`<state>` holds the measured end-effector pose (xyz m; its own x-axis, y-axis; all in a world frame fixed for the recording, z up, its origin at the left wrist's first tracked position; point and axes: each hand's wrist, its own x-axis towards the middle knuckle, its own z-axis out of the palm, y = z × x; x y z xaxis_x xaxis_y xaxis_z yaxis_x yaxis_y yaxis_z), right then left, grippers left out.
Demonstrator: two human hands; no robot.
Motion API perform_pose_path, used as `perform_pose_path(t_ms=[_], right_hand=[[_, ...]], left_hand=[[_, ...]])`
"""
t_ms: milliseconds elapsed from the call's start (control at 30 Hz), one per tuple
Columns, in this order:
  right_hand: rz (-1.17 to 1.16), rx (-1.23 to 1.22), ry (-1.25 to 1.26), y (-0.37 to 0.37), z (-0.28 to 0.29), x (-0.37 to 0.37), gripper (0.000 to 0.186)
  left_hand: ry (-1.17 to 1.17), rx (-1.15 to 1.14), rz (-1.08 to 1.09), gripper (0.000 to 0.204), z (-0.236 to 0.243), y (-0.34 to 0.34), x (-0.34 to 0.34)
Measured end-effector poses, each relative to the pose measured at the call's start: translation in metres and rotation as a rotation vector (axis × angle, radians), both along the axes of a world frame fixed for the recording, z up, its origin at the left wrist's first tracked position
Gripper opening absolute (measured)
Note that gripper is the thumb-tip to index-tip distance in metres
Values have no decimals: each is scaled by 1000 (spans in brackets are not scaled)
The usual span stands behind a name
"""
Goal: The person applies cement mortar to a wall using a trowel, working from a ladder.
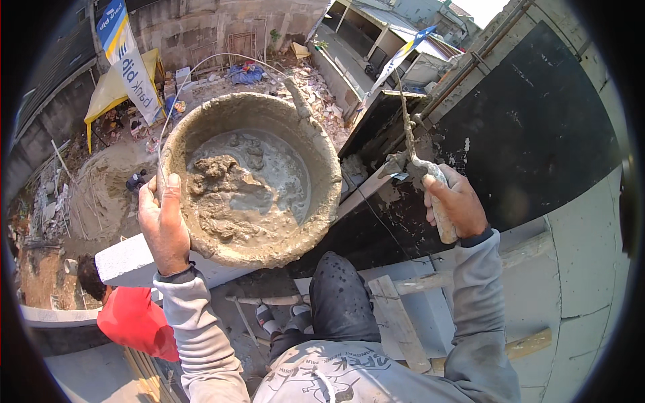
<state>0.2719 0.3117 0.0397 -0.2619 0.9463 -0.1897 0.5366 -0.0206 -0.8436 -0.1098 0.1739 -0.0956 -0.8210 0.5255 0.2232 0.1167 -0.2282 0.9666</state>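
A round, mortar-crusted bucket (327, 178) is tilted in front of me, its inside showing. Wet grey-brown mortar (228, 195) lies in it, lumpy at the left and watery at the right. My left hand (164, 218) grips the bucket at its left rim, thumb against the outer side. A thin wire handle (222, 55) arches over the far side. To the right, my right hand (459, 201) is closed round the handle of a trowel (407, 131), which points up and away. The trowel's blade is caked with mortar and seen nearly edge-on, apart from the bucket.
A large black panel (531, 127) fills the right side. Wooden planks (396, 319) and poles stand near my legs. A person in red (138, 322) is at lower left, beside a pale block ledge (124, 262). Far below lie a sand heap (111, 191), rubble and a yellow canopy (111, 91).
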Motion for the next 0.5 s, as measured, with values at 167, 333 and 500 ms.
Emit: perform_pose_path(t_ms=[167, 333, 500], right_hand=[[559, 751, -642, -17, 49, -58, 28], [615, 1230, -1365, -12, 27, -131, 24], [894, 911, -1313, 18, -3, -188, 24]], left_hand=[[102, -49, 42, 45, -4, 10, 8], [146, -142, 103, 43, 1, -1, 6], [140, -124, 113, 43, 11, 2, 17]])
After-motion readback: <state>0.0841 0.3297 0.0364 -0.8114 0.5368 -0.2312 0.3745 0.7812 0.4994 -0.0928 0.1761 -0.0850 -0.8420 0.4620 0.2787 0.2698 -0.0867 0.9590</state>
